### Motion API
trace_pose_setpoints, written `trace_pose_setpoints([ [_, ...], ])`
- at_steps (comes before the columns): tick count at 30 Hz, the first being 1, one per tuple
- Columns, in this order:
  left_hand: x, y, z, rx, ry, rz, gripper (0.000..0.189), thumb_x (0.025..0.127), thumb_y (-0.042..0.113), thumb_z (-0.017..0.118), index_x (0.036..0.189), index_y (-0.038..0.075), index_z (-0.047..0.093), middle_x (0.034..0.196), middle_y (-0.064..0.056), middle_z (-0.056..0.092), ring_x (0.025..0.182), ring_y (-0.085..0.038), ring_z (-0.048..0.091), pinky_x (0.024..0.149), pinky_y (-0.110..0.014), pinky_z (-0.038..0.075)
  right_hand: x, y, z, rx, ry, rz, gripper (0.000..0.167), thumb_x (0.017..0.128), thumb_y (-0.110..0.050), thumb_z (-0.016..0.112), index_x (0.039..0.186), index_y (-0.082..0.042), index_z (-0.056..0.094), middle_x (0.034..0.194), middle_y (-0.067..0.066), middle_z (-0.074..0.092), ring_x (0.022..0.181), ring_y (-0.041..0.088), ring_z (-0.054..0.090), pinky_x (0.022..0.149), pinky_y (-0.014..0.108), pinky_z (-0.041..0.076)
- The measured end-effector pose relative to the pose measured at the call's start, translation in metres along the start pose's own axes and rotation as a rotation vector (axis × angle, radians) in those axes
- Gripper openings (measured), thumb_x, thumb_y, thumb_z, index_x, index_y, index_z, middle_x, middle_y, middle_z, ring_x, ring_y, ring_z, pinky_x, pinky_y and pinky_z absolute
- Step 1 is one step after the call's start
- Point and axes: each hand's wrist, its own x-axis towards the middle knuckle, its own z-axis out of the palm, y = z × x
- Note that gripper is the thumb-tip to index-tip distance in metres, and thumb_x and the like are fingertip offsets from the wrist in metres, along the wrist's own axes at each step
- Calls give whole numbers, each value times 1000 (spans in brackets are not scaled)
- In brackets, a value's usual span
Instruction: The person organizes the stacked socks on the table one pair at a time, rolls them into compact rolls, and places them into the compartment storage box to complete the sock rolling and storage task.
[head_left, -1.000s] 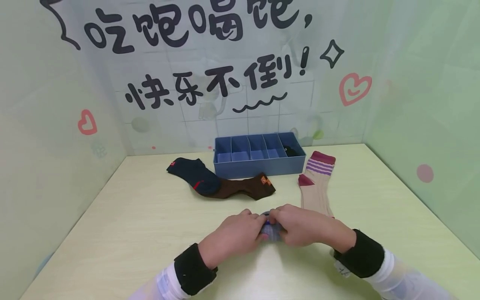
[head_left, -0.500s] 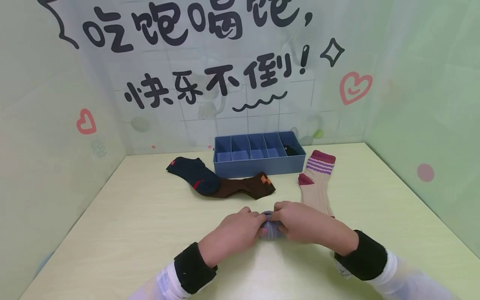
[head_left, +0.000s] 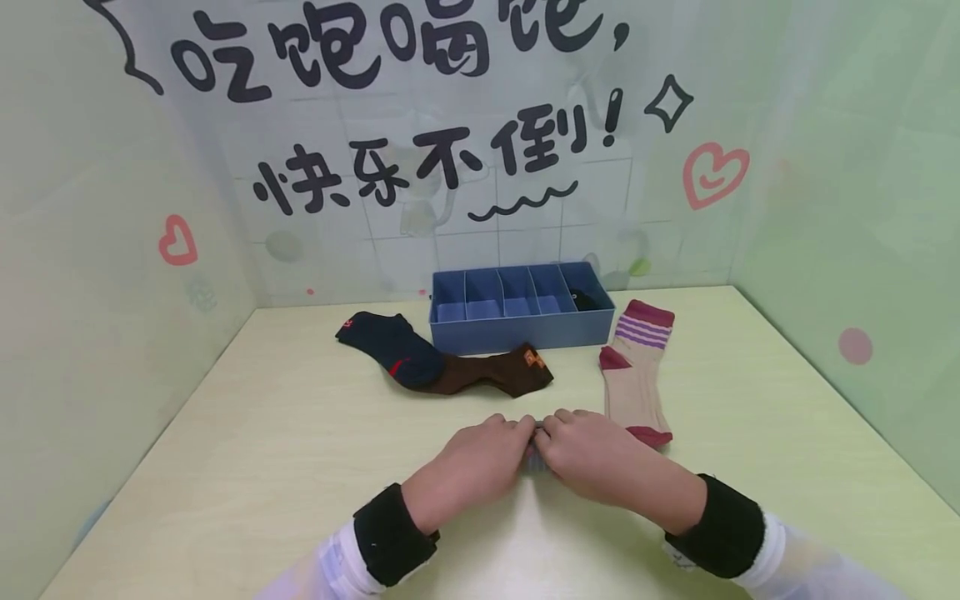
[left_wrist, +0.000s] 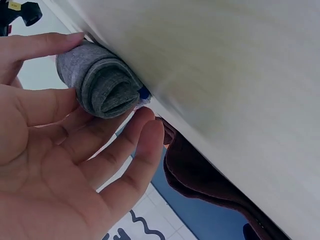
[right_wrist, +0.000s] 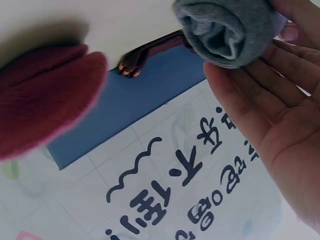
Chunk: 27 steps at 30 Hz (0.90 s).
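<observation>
A grey sock (head_left: 536, 463), rolled into a tight bundle, is held between both hands near the front middle of the table. My left hand (head_left: 476, 462) pinches one end; in the left wrist view the spiral end of the rolled sock (left_wrist: 107, 85) sits between thumb and fingers. My right hand (head_left: 615, 458) grips the other end, and the right wrist view shows its fingers along the rolled sock (right_wrist: 227, 32). From the head view the hands cover most of the bundle. Right of it lies a beige sock (head_left: 633, 392) with a maroon cuff, heel and toe.
A blue divided box (head_left: 521, 335) stands at the back, a black item (head_left: 582, 301) in its rightmost compartment. In front of it, a navy sock (head_left: 393, 346) overlaps a brown sock (head_left: 487, 373). Printed sheeting (head_left: 480, 192) walls the back and sides.
My right hand has shifted a little down and left, closer to the left hand. Less of the grey sock shows between them, and the beige sock's maroon toe has come into view.
</observation>
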Motion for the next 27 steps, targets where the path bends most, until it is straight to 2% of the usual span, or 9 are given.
trace_pose_setpoints([
  [2, 0, -1, 0, 15, -1, -1, 14, 111, 20, 55, 119, 11, 62, 101, -3, 73, 89, -20, 63, 63, -31, 52, 3, 3, 3, 16, -24, 5, 32, 92, -27, 82, 114, -4, 77, 100, 8, 77, 87, 21, 70, 82, 33, 62],
  [4, -2, -1, 0, 50, -10, -2, 20, 108, 22, 62, 124, 10, 63, 105, -4, 72, 93, -20, 64, 66, -31, 54, 5, 8, 6, 75, -48, 26, 31, 91, -28, 82, 112, -5, 78, 96, 6, 76, 84, 19, 69, 80, 32, 62],
  [6, -3, -2, 1, 105, -25, -10, 31, 104, 26, 69, 131, 12, 63, 111, -4, 69, 97, -20, 63, 67, -32, 55, 7, 13, 9, 212, -81, 70, 31, 90, -29, 83, 110, -5, 79, 91, 4, 74, 77, 15, 64, 73, 28, 59],
  [9, -3, -4, 3, 168, -55, -28, 45, 99, 34, 76, 139, 17, 62, 114, -5, 65, 100, -20, 60, 65, -33, 53, 9, 21, 13, 492, -121, 164, 27, 89, -27, 83, 105, -6, 82, 85, 1, 70, 72, 10, 57, 67, 25, 53],
  [12, -3, -4, 3, 175, -79, -52, 51, 101, 38, 72, 148, 24, 60, 118, -8, 65, 103, -21, 59, 63, -33, 50, 10, 26, 12, 741, -164, 272, 26, 87, -27, 86, 102, -6, 84, 97, 3, 73, 85, 13, 62, 77, 29, 56],
  [15, -2, -3, 3, 158, -96, -70, 54, 103, 41, 70, 154, 29, 57, 122, -9, 67, 106, -22, 61, 65, -35, 53, 11, 28, 11, 893, -207, 377, 26, 84, -30, 91, 94, -7, 84, 101, 4, 76, 94, 18, 65, 82, 35, 58],
  [17, -1, -2, 2, 143, -107, -77, 54, 103, 41, 70, 154, 31, 57, 121, -9, 69, 104, -23, 62, 67, -36, 54, 11, 29, 10, 955, -232, 434, 26, 81, -31, 93, 89, -10, 82, 94, 2, 75, 92, 19, 63, 77, 35, 56],
  [20, -1, -1, 0, 130, -110, -86, 51, 101, 40, 73, 149, 30, 61, 113, -6, 71, 98, -23, 64, 66, -38, 55, 11, 28, 10, 1032, -268, 514, 27, 79, -31, 95, 83, -12, 75, 80, -1, 67, 82, 18, 57, 67, 31, 46],
  [27, -3, 1, -1, 65, -97, -99, 37, 98, 38, 76, 127, 19, 64, 87, -2, 67, 77, -20, 62, 56, -37, 48, 10, 23, 10, 1081, -296, 542, 35, 77, -28, 96, 76, -12, 65, 78, 0, 60, 76, 17, 56, 64, 30, 41],
])
